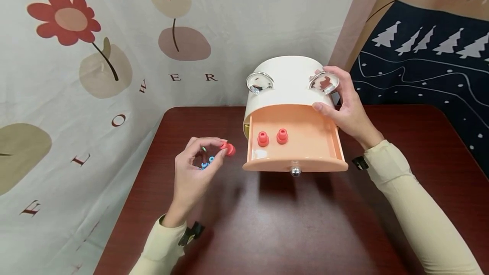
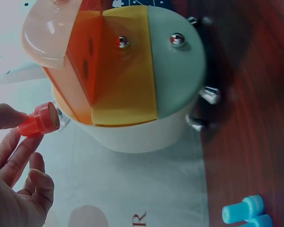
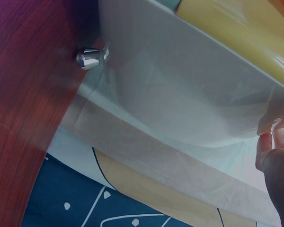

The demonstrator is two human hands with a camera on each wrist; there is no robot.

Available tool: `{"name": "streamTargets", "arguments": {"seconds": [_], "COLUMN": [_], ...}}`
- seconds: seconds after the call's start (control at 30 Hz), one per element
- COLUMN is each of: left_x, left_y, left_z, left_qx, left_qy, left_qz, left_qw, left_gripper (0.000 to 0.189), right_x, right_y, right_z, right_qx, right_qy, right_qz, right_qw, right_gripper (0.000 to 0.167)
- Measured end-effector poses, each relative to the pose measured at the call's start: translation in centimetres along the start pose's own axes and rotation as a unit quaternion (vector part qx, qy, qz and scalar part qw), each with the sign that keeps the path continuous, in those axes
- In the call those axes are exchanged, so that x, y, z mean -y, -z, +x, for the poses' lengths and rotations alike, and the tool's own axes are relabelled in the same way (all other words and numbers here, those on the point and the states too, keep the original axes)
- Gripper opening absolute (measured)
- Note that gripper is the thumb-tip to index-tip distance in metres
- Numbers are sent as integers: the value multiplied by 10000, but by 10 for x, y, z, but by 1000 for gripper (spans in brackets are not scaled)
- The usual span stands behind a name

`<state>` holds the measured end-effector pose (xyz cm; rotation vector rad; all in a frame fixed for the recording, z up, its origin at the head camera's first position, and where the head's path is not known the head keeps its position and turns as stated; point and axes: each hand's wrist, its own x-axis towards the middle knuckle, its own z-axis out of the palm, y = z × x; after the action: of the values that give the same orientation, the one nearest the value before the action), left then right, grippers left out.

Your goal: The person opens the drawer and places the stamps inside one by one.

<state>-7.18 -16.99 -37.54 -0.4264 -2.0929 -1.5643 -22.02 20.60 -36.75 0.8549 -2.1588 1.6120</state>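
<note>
My left hand [image 1: 194, 169] pinches a small red toy stamp [image 1: 230, 149] between thumb and fingertips, left of the pulled-out peach drawer [image 1: 275, 166]. In the left wrist view this stamp [image 2: 40, 119] shows a stepped body and a flat round tan end. Two more red stamps [image 1: 282, 136] stand upright on the drawer's floor, in its left half. The drawer belongs to a rounded white cabinet [image 1: 290, 79] with two chrome eyes. My right hand [image 1: 353, 111] grips the cabinet's upper right side, thumb at the front edge, fingers beside the right chrome eye [image 1: 324, 83].
Several blue pieces [image 2: 244, 209] and a green one [image 1: 204, 149] lie on the dark red table [image 1: 305, 232], partly behind my left hand. Below the peach drawer, a yellow front [image 2: 128, 80] and a green front [image 2: 177, 71] carry chrome knobs. A printed cloth [image 1: 229, 20] hangs behind.
</note>
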Motion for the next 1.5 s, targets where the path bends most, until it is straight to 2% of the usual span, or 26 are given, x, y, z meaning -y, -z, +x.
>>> {"name": "streamTargets", "arguments": {"seconds": [0.23, 0.43, 0.57, 0.9, 1.1, 1.23, 1.5], "left_x": [-10, -18, -21, -24, -23, -19, -17], "left_y": [-8, -19, -28, -43, -50, -52, -52], "left_z": [9, 16, 19, 23, 29, 34, 44], "left_qx": [170, 287, 361, 734, 995, 1212, 1747], "left_qy": [-220, -414, -513, -309, -367, -376, -410], "left_qz": [-27, -254, -190, -190, -194, -248, -1], "left_qw": [9996, 9984, 9978, 9966, 9942, 9916, 9838], "left_gripper": [24, 25, 22, 20, 18, 19, 19], "right_x": [-1, 0, 1, -1, -1, -1, 1], "right_y": [1, 2, 2, 1, 1, 0, -1], "right_z": [1, -1, -2, -1, -1, -1, -1], "right_qx": [-23, -47, -65, -30, -35, -27, -35], "right_qy": [53, 37, 5, 25, 43, 16, -68], "right_qz": [36, 33, 56, -14, -25, -14, -31], "right_qw": [10000, 10000, 10000, 10000, 10000, 10000, 10000], "right_gripper": [81, 81, 82, 82, 82, 82, 83]}}
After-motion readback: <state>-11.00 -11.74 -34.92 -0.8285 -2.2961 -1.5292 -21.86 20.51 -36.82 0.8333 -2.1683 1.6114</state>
